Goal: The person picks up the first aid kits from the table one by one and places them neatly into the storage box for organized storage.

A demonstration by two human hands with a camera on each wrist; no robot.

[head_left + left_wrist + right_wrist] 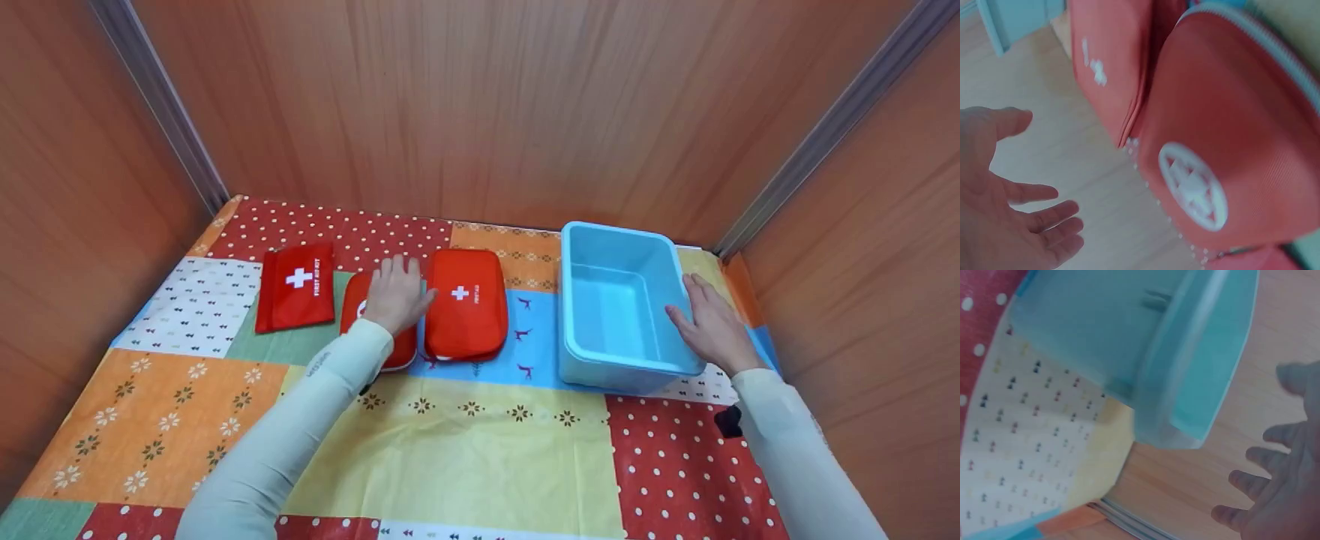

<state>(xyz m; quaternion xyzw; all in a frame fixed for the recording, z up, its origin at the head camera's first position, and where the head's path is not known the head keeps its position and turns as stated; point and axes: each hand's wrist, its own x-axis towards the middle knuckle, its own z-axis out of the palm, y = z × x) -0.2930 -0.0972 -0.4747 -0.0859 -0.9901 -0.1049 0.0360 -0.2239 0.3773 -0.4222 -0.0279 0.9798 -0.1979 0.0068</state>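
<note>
My left hand is over a red zipped case, its fingers spread and holding nothing. It hides much of that case in the head view. A round white emblem shows on the case in the left wrist view, with the hand apart from it. Just right lies another red first aid case with a white cross. Beside the right wall of a light blue plastic bin, my right hand has its fingers extended. In the right wrist view it appears apart from the bin's rim.
A flat red first aid kit pouch lies at the left. Patchwork cloth covers the table. Wood-grain panels rise at the back and both sides, the right one close to my right arm. Inside the bin I see only its bare floor.
</note>
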